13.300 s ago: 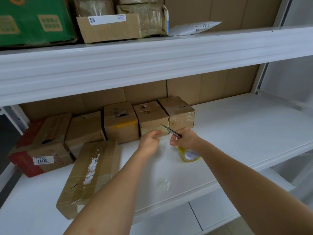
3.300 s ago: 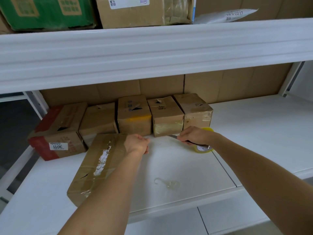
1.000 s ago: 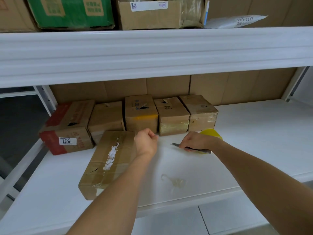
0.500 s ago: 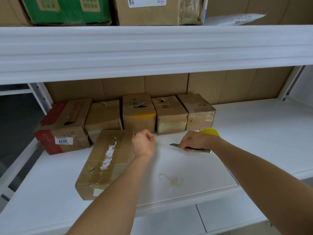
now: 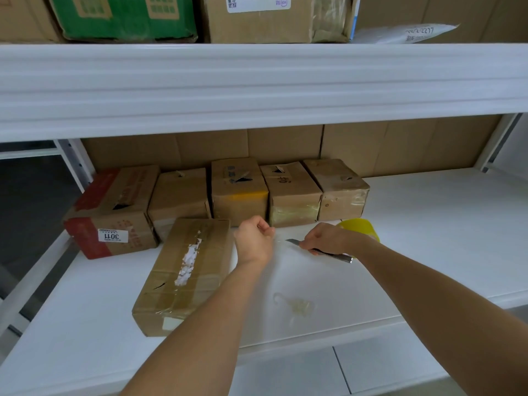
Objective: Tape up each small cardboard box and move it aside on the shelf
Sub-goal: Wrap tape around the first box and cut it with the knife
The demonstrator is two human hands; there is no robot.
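Observation:
A flat cardboard box (image 5: 188,270) with a torn white label strip lies at the front of the white shelf (image 5: 428,238). My left hand (image 5: 254,242) is curled just right of it and seems to pinch the end of a faint strip of clear tape. My right hand (image 5: 328,238) grips a slim metal knife (image 5: 337,255), its blade pointing left toward the left hand. A yellow tape roll (image 5: 361,227) shows behind my right wrist, partly hidden. Several small taped boxes (image 5: 291,192) stand in a row along the back.
A larger box with red edges and a "3011" label (image 5: 111,212) stands at the left end of the row. A crumpled scrap of clear tape (image 5: 297,305) lies near the shelf's front edge. The upper shelf (image 5: 257,81) overhangs and carries more cartons.
Both hands stay almost where they were half a second ago, a small gap between them. The boxes have not moved.

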